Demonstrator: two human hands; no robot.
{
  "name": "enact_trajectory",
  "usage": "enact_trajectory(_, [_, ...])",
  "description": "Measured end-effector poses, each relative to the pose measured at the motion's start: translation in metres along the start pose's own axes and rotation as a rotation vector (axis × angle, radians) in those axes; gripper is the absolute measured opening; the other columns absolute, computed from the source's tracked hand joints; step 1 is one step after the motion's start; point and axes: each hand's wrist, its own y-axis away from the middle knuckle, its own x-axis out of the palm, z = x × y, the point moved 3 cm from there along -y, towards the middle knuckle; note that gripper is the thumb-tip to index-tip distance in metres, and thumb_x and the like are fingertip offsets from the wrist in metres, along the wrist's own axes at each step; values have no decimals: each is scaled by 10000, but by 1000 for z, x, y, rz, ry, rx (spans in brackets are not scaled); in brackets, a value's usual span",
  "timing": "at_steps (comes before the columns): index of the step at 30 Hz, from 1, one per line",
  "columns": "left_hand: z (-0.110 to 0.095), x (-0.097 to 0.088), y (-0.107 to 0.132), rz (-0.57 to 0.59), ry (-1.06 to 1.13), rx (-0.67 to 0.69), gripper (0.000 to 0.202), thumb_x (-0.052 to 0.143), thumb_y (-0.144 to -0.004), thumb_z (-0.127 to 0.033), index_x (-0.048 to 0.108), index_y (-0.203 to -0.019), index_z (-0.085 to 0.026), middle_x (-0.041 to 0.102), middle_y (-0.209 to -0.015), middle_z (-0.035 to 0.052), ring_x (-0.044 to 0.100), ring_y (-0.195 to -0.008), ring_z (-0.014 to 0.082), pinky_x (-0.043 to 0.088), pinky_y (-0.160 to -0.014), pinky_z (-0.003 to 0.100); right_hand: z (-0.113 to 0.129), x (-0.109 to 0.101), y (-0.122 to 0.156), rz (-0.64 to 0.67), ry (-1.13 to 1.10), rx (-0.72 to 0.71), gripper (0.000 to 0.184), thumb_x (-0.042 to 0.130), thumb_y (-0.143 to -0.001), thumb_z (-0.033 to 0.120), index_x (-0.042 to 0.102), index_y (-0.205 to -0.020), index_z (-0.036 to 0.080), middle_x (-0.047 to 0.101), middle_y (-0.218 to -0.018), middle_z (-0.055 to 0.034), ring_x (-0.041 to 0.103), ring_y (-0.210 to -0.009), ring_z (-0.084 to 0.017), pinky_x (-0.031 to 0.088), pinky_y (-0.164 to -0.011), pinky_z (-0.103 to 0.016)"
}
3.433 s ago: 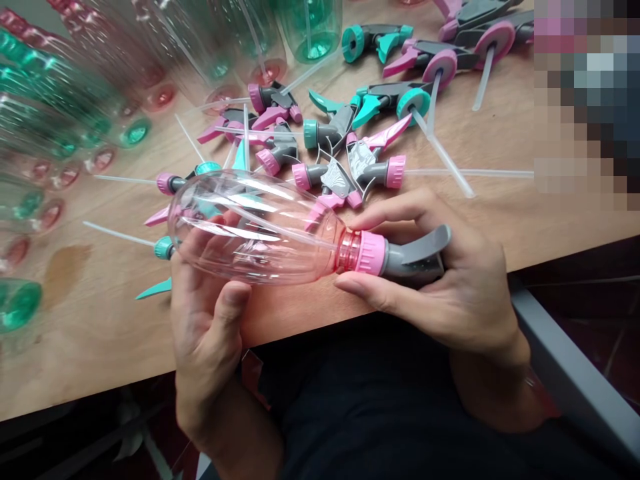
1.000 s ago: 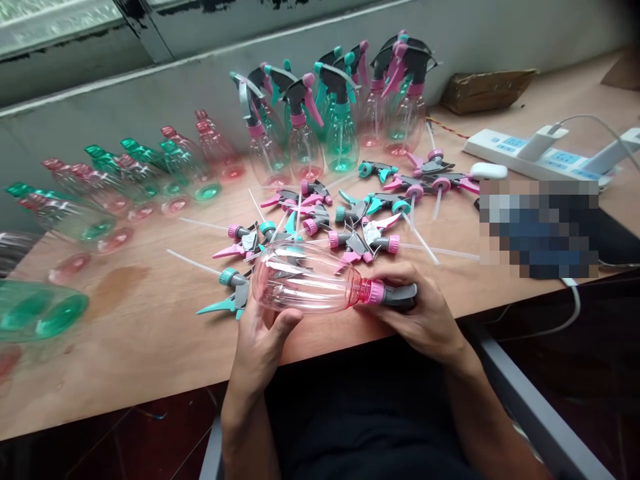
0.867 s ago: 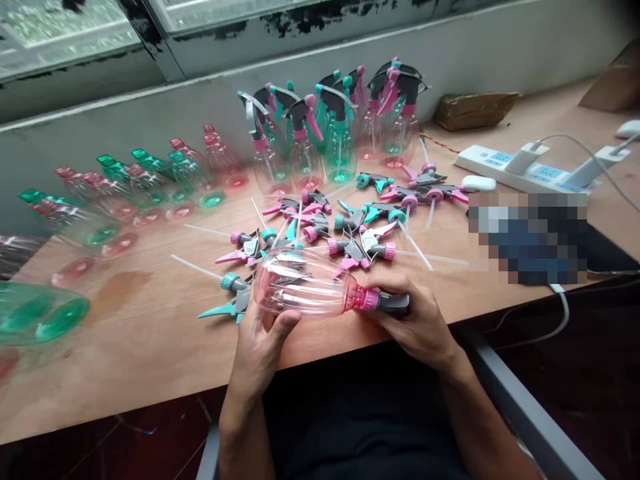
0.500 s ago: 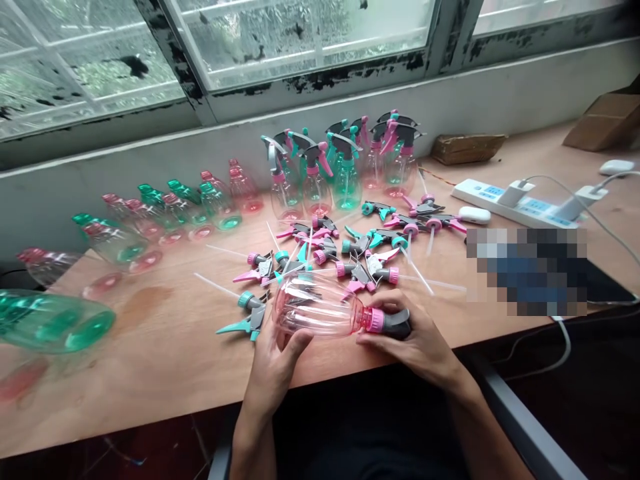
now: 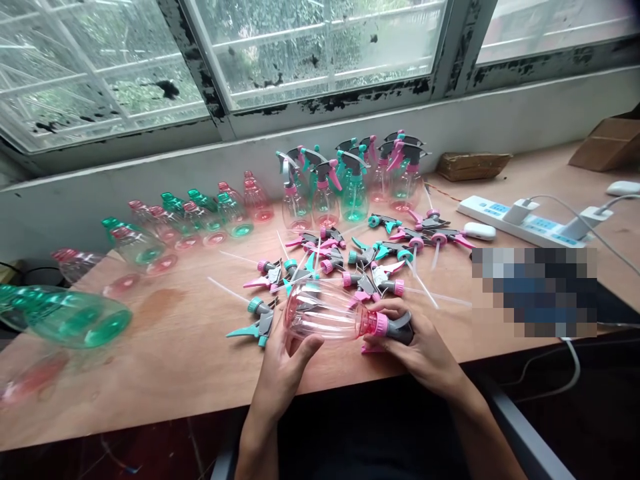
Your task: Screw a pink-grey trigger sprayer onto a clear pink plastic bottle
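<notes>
A clear pink spray bottle (image 5: 327, 313) lies on its side over the table's front edge, held between both hands. My left hand (image 5: 287, 363) cups its round body from below, thumb pressed on the plastic. My right hand (image 5: 423, 347) wraps the grey spray head (image 5: 397, 327) and touches the pink screw collar (image 5: 381, 325) at the bottle's neck. Just beyond the bottle lies a heap of loose pink and teal spray heads (image 5: 360, 257) with long white dip tubes.
Several capped spray bottles (image 5: 350, 180) stand by the wall. Open pink and teal bottles (image 5: 190, 213) stand in a row on the left; a large teal bottle (image 5: 75, 320) is close by. On the right are a power strip (image 5: 525, 220), a white mouse (image 5: 479, 231) and cardboard boxes (image 5: 607, 137).
The head has lifted and pulled back, bringing the window and back wall into view. Both hands keep hold of the pink bottle, which stays near the table's front edge.
</notes>
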Motion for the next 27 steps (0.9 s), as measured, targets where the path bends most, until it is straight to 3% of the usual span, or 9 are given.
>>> enact_trajectory(2, [0,-1,1,-1,-8,9,707,795,-881,-581,635,-1491,-260,625,-1551,122,492,-1544,393,420,-1274,482,1,1,0,7,-23,8,327,894,-863,273,718,-1138,252,773,-1061,-24,804,-870,-205,713,-780,-302])
enact_trajectory(6, [-1,0,2,18,21,28,674,785,-898,-567,642,-1481,-260,644,-1522,122,585,-1462,372,464,-1241,474,4,0,1,8,35,-23,285,878,-874,271,716,-1109,253,784,-997,-15,799,-859,-204,697,-788,-295])
enact_trajectory(12, [1,-1,4,32,19,26,673,791,-902,-548,625,-1493,-273,646,-1486,102,537,-1498,360,433,-1259,448,1,-4,2,-21,50,18,250,785,-958,435,716,-1101,242,758,-944,-18,758,-745,-185,684,-724,-297])
enact_trajectory(17, [3,-2,4,-10,23,4,671,778,-909,-561,624,-1487,-258,624,-1494,104,511,-1514,363,399,-1279,451,5,-7,1,-120,284,-51,295,876,-867,400,753,-1090,250,745,-1092,-52,718,-1012,-252,669,-905,-351])
enact_trajectory(23, [11,-2,9,16,64,-34,750,820,-887,-521,564,-1544,-264,653,-1456,119,591,-1437,362,411,-1273,494,6,-1,6,-35,-11,95,303,865,-888,428,718,-1072,238,757,-942,-21,780,-779,-201,719,-698,-307])
enact_trajectory(27, [21,-3,13,34,9,-49,852,859,-872,-444,467,-1621,-340,543,-1633,108,428,-1590,367,310,-1332,521,5,-2,8,-87,-109,164,352,866,-890,449,692,-1067,200,763,-749,-8,779,-670,-196,717,-697,-321])
